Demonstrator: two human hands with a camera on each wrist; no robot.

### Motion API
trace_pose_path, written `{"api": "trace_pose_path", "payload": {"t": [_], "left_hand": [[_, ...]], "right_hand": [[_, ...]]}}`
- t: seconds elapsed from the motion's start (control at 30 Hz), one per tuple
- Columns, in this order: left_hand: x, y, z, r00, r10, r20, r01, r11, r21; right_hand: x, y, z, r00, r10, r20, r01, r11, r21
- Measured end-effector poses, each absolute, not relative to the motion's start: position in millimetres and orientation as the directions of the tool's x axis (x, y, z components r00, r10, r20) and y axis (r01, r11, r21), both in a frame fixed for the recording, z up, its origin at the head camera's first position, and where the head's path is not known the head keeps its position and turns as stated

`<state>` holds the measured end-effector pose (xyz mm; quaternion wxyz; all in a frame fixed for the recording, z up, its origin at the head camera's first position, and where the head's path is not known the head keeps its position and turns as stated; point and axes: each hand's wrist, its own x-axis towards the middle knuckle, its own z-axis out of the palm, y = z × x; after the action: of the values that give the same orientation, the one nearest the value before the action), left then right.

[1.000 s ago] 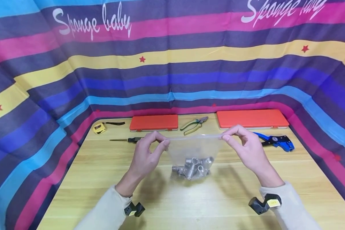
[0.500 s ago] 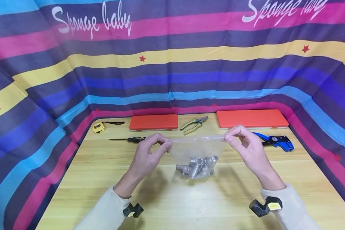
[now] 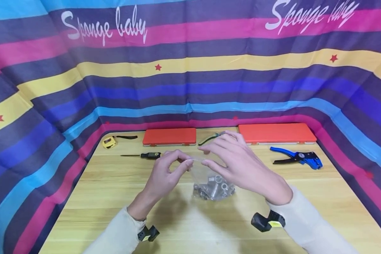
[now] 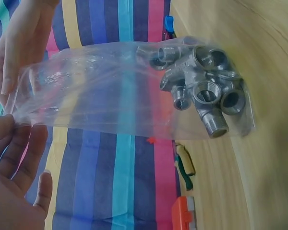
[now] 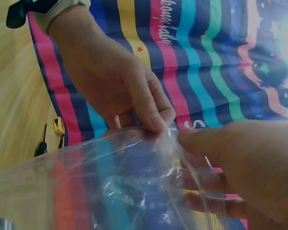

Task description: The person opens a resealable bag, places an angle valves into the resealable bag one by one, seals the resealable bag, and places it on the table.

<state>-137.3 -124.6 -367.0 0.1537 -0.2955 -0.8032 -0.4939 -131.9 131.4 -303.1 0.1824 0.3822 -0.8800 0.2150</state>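
Note:
A clear zip-top plastic bag point(image 4: 96, 91) hangs over the wooden table with several grey metal pipe fittings point(image 4: 206, 86) gathered in its bottom. Some of the fittings show threaded ends. My left hand point(image 3: 162, 180) pinches the bag's top left corner between thumb and index finger. Over the bag's upper right part, my right hand point(image 3: 238, 165) reaches across with thumb and fingers apart. In the right wrist view its thumb point(image 5: 201, 139) lies at the mouth edge close to the left hand's pinch, while the other fingers show through the plastic.
Along the table's back stand two red cases point(image 3: 169, 136), with pliers point(image 3: 207, 139) between them, partly covered by the right hand. A yellow tape measure point(image 3: 109, 142) and a screwdriver point(image 3: 149, 155) lie left. Blue-black wire strippers point(image 3: 311, 159) lie right. Striped cloth point(image 3: 190, 84) surrounds the table.
My right hand has left the bag's top right corner and moved left, near the left hand. The mouth is no longer stretched straight. The left hand keeps its pinch.

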Motion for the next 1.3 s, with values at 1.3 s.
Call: {"api": "trace_pose_path", "payload": {"t": [1.3], "left_hand": [[-142.3,-127.7,-363.6,-0.644,0.437,0.628,0.765,0.378,0.521]], "right_hand": [[-147.6,108.6,-303.2,-0.523,-0.721,0.454,-0.846,0.505,-0.172]]}}
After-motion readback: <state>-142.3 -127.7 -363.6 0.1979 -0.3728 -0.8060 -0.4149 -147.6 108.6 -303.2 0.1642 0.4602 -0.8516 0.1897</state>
